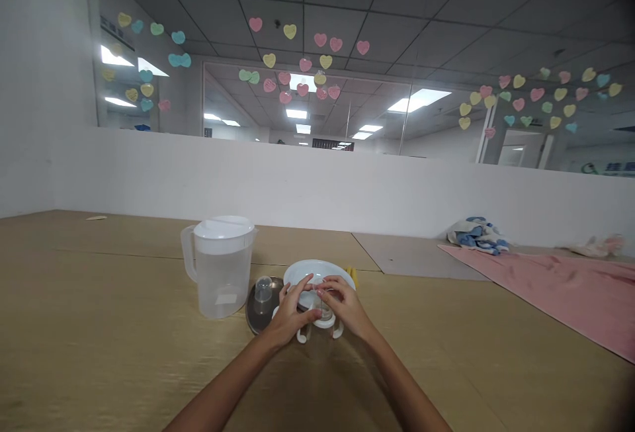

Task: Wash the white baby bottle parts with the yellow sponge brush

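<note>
Hands meet low in the centre of the head view: the left hand (290, 313) and the right hand (344, 306) curve around a two-handled trainer cup (325, 311), which has a clear body, a white collar and white loop handles. Fingers from both sides close over its top, their tips almost meeting, so the cup sits held between the palms and is partly hidden. A smooth, round white plate (317, 272) lies just behind the hands. To the left, a small clear cup (263, 290) stands on a dark metal disc (258, 313), beside a translucent plastic pitcher (223, 266) with a white lid. Something yellow (351, 275) peeks out past the plate's far edge. All of this rests on a wood-grain tabletop (99, 300). At the right of the frame lie a pink towel (546, 293) and a crumpled blue-and-white cloth (476, 237).
</note>
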The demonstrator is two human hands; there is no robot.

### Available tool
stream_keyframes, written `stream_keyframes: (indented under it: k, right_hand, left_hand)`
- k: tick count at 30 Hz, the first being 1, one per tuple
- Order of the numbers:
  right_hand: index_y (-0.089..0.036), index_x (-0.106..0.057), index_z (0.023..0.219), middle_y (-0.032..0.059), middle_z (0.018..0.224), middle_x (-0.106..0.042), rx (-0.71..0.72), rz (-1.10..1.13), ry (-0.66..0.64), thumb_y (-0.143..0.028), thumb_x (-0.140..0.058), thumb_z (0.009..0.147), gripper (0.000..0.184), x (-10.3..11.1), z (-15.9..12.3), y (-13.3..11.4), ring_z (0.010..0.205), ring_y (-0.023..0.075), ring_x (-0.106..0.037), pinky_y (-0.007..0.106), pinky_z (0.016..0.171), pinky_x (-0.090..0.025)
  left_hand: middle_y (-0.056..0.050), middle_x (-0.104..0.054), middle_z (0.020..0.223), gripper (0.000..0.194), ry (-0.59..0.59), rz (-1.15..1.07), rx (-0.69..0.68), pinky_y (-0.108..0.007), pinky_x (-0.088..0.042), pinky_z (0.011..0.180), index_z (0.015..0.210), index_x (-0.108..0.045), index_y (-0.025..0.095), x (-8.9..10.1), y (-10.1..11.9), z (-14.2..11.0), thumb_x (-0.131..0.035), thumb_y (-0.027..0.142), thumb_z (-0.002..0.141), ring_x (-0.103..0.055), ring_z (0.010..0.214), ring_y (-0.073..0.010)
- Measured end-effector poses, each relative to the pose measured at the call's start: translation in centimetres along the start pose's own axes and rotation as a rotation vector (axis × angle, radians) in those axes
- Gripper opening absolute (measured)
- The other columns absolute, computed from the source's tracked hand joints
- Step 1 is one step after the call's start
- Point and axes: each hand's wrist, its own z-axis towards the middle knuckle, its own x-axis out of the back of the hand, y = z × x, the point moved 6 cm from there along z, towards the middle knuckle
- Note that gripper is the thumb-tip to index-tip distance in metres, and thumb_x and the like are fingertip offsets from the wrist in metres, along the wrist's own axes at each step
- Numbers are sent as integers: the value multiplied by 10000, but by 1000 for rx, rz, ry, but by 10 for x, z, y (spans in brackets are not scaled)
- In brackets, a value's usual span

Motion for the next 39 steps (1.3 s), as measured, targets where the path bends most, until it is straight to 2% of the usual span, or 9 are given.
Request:
stream_keyframes:
  k: [11, 17, 22, 27, 30, 34, 39]
  right_hand:
    - [-216, -699, 906, 92, 1024, -554, 37, -52, 23, -488, -588, 750, 332, -1, -1, -4, 1006, 212, -526, 334, 853, -442]
    - [-216, -698, 909, 88, 1017, -559, 49, -72, 31, -465, -585, 761, 310, -1, 0, -5, 1013, 216, -523, 352, 892, -420]
    - [-223, -694, 933, 90, 1038, -562, 58, -66, 22, -441, -583, 769, 294, -1, -2, -10, 1040, 222, -513, 361, 914, -411]
    - [-202, -665, 944, 90, 1036, -566, 96, 11, 21, -418, -589, 765, 290, -3, -2, -15, 998, 206, -539, 323, 824, -473]
    - [-194, -643, 964, 86, 1032, -573, 102, 30, 34, -410, -595, 761, 301, -3, -2, -14, 977, 199, -548, 320, 821, -478]
    - [-208, -639, 973, 86, 1037, -578, 98, 52, 38, -417, -593, 763, 300, -3, -2, -12, 967, 196, -554, 325, 821, -482]
    - [-229, -686, 945, 91, 1093, -563, 74, 7, -8, -445, -541, 797, 300, -3, -3, -12, 1096, 217, -485, 362, 942, -391]
  left_hand:
    - [-108, -458, 1330, 875, -57, -41, -39, -447, 54, 1093, 1390, -253, 154, -2, -4, 2, -491, 637, 700, -235, 1323, -278]
    - [-106, -426, 1360, 889, -64, 1, -23, -455, 41, 1094, 1406, -205, 184, -4, -4, 2, -512, 628, 699, -209, 1337, -278]
    - [-109, -419, 1362, 897, -44, -17, -11, -478, 37, 1090, 1400, -220, 184, -4, -3, -1, -539, 626, 688, -190, 1340, -291]
    - [-118, -404, 1369, 909, -30, -30, -13, -482, 37, 1089, 1397, -221, 169, -5, -4, -1, -513, 656, 687, -182, 1340, -296]
    - [-123, -388, 1380, 926, -29, -22, -3, -473, 45, 1091, 1399, -214, 156, -5, -5, -1, -489, 678, 684, -161, 1347, -291]
    - [-118, -403, 1373, 890, -40, -15, -6, -474, 31, 1096, 1396, -234, 172, -4, -3, -2, -488, 664, 698, -214, 1335, -283]
    - [-108, -346, 1411, 848, -18, -9, 14, -462, 1, 1104, 1378, -291, 166, -3, -6, -1, -468, 663, 713, -189, 1343, -281]
